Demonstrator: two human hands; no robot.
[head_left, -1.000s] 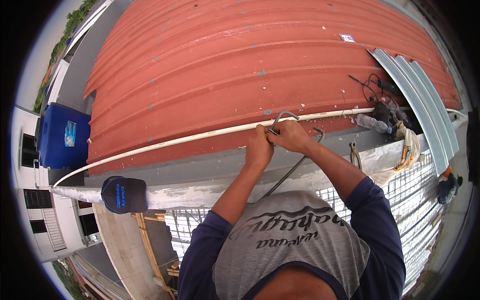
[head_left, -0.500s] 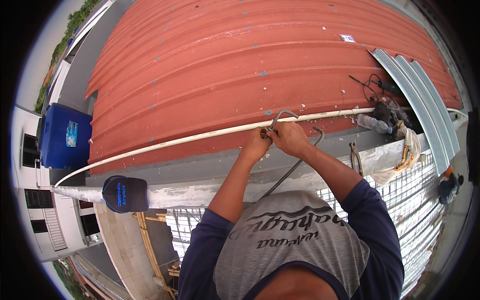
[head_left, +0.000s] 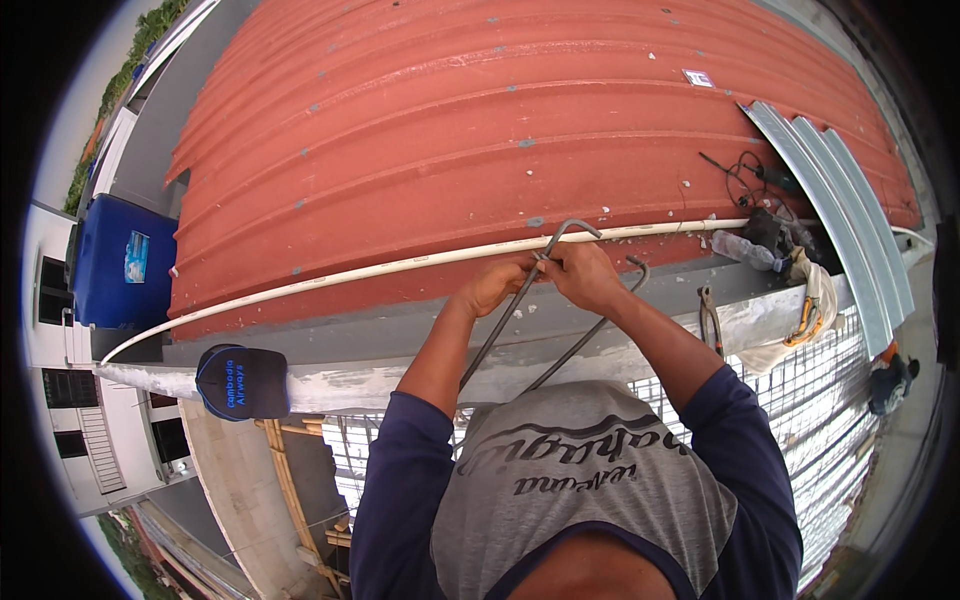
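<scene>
My left hand [head_left: 492, 286] and my right hand [head_left: 584, 276] meet over the parapet, fingertips bent together at one steel rod [head_left: 490, 346]. The rod's hooked upper end rises above my fingers, while its shaft slants down between my forearms. My right fingers close around it just below the hook. Against its other side my left fingers are pinched; what lies between them is too small to make out. A second hooked rod [head_left: 577, 350] stands beside my right forearm. Pincers [head_left: 709, 320] lie on the ledge further right.
A white pipe [head_left: 400, 262] runs along the edge of the red corrugated roof [head_left: 420, 160]. Left are a dark cap [head_left: 242, 382] and a blue tank [head_left: 125, 262]. Right are a plastic bottle [head_left: 747, 249], a pale bag [head_left: 822, 290] and metal sheets [head_left: 838, 200]. Below, mesh [head_left: 810, 430] and a person [head_left: 890, 385].
My left hand has shifted slightly left, its fingers stretching more toward the rod. The rod's lower shaft, hidden before, now shows between my forearms. My right hand stays nearly in place.
</scene>
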